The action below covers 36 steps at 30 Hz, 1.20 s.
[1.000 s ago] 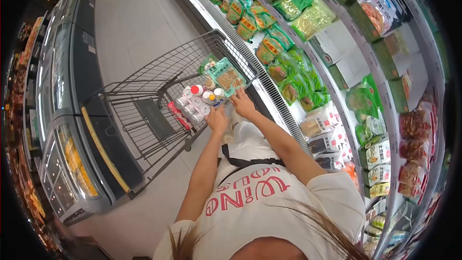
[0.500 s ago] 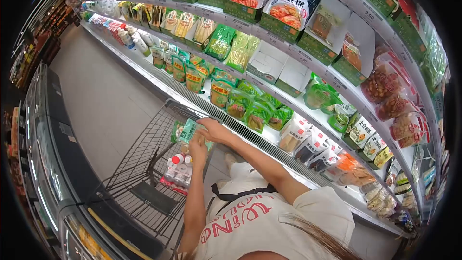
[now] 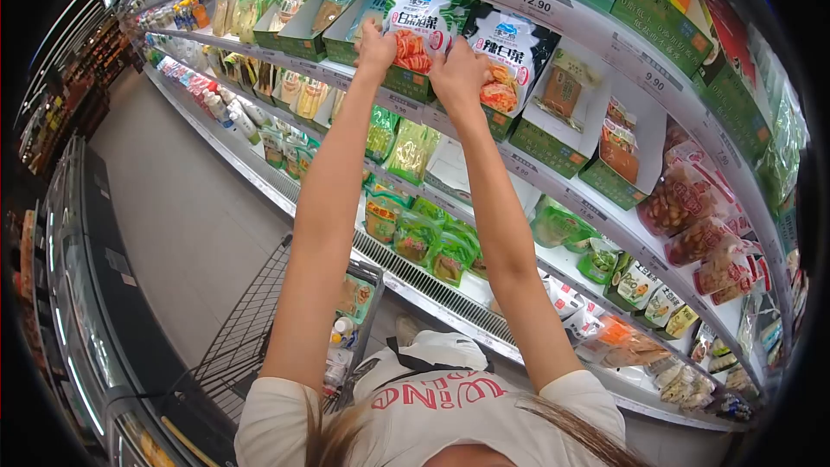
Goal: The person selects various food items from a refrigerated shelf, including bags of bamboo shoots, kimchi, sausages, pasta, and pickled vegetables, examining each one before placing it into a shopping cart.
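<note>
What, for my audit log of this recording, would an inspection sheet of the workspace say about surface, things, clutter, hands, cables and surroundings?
Surface: shelf with price labels along its front edge
Things: white-and-black pouch upright in a green box; similar pouch to its right
Clutter: packaged foods set closely along the shelves
Hands: left hand at the first pouch's left edge; right hand between both pouches; grip unclear
Cables: nothing seen
Surroundings: shopping cart holding bottles and a packet, below the hands; dark cabinets across the aisle
</note>
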{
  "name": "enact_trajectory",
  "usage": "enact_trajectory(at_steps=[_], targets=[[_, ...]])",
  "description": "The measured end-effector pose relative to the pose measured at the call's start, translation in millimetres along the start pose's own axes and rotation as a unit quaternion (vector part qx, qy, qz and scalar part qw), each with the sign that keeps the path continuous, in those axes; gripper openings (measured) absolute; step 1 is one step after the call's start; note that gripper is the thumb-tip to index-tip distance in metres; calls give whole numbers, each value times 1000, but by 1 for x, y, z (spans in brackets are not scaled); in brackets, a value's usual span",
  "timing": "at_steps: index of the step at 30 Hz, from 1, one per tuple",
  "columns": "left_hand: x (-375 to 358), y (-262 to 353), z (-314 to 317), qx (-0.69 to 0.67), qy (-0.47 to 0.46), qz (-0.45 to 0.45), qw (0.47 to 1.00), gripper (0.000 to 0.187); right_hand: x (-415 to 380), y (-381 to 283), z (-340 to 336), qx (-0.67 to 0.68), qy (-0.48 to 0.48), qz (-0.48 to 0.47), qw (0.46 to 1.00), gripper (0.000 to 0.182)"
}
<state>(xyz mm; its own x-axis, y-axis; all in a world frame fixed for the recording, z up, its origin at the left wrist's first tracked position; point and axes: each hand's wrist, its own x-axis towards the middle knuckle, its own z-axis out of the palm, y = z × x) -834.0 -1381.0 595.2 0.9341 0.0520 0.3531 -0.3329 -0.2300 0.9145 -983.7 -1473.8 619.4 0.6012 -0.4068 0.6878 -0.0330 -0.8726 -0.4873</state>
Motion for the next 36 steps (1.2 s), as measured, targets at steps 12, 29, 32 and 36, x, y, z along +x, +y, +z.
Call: enact_trajectory(at_steps=[12, 29, 32, 36], targets=[[16, 3, -44, -311, -110, 60, 942, 15, 20, 8, 30, 170, 8, -71, 983, 31], [-325, -87, -223, -386, 1, -219, 896, 34, -224, -39, 15, 608, -389, 311, 618, 27], [-362, -100, -247, -442, 54, -274, 853, 32, -253, -45, 24, 584, -461, 348, 570, 22], [-384, -103, -269, -471, 98, -291, 827, 31, -278, -59, 42, 567, -506, 337, 555, 21]])
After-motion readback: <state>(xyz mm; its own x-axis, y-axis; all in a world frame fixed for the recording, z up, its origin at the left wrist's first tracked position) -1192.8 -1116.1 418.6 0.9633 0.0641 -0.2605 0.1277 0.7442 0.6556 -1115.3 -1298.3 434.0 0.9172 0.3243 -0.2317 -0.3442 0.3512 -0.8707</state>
